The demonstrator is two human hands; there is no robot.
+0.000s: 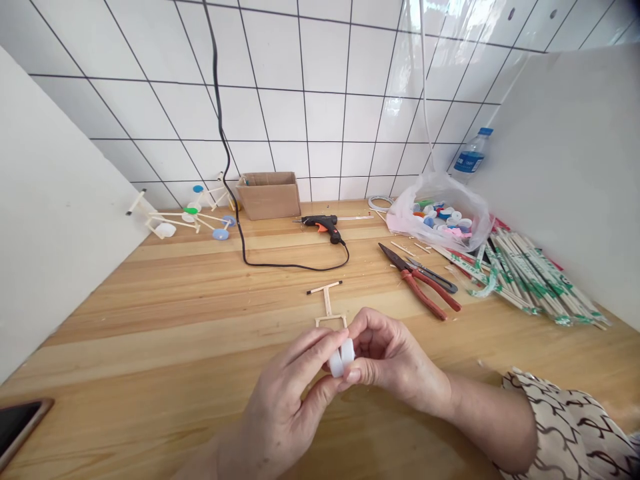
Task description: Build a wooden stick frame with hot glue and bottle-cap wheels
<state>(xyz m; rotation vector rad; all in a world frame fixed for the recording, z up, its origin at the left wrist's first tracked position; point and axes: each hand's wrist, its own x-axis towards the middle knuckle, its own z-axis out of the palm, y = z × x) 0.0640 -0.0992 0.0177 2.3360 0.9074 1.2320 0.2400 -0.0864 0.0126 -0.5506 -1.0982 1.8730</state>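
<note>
My left hand (285,407) and my right hand (395,360) meet above the wooden worktop (150,333), pinching white plastic bottle caps (341,359) between their fingertips. The fingers hide part of the caps. Just beyond the hands lies a small T-shaped frame of wooden sticks (327,302) with a dark tip on its crossbar. Its near end passes behind my fingers, and I cannot tell whether it touches them.
Farther back lie a black hot glue gun (320,227), red-handled pliers (420,290), a plastic bag of bottle caps (440,217), bundled chopsticks (535,280), a cardboard box (269,197), and stick-and-cap wheeled models (185,219). White panels flank the worktop.
</note>
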